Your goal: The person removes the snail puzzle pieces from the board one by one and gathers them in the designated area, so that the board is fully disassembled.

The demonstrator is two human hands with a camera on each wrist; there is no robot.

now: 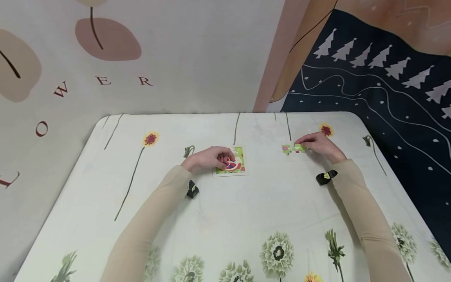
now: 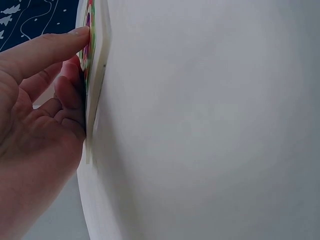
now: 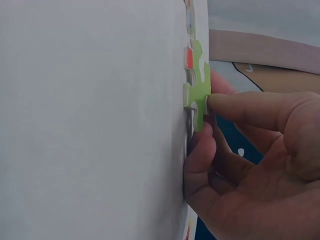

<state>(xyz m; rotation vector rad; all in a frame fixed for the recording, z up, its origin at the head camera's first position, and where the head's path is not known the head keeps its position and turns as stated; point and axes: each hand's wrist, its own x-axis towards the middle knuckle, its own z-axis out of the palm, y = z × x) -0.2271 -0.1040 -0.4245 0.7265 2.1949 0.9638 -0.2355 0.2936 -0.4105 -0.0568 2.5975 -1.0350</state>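
Note:
A small jigsaw puzzle in a pale tray (image 1: pixel 229 175) lies flat near the table's middle, with a green picture and red and blue parts. Over its left side is my left hand (image 1: pixel 215 157); one extended digit touches the picture while the other fingers bend loosely against it, as the left wrist view (image 2: pixel 45 100) also shows. Farther right, my right hand (image 1: pixel 321 145) pinches a green puzzle piece (image 3: pixel 199 85) by its edge, close over the tabletop. Beside it in the head view lies another green piece with a pink flower (image 1: pixel 285 149).
A white cloth (image 1: pixel 246 219) printed with flowers and dandelions covers the table. Behind the table hangs a pale backdrop (image 1: pixel 197 58) with letters, and at the right a dark blue one (image 1: pixel 352 82) with white trees. Each wrist carries a black strapped camera (image 1: pixel 192 189).

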